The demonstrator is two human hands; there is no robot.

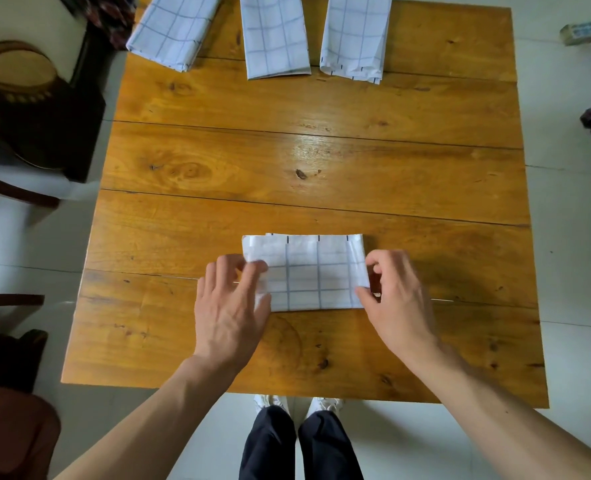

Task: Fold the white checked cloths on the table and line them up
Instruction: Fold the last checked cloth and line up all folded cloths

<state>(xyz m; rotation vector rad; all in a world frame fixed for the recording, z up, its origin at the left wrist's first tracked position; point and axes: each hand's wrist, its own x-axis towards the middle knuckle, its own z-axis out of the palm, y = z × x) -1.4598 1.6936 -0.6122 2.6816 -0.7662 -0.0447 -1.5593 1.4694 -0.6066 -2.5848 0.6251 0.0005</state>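
Wooden plank tabletop (321, 161), seen from above. At far edge, three folded white checked cloths in a row: left cloth (174, 29) angled, middle cloth (275, 39) and right cloth (354, 36) roughly straight, each apart from its neighbour. Near centre, fourth folded checked cloth (313, 275), flat. Left hand (230, 306) at its left edge, fingers (252, 275) pinching the fabric. Right hand (394, 296) at its right edge, fingers (366, 294) curled, pinching the fabric.

- counter (321, 161): varnished wood planks, glossy, knots showing
- folded cloth (308, 275): thin white woven fabric, matt, creased
- floor (571, 237): pale tiles, smooth, slight sheen
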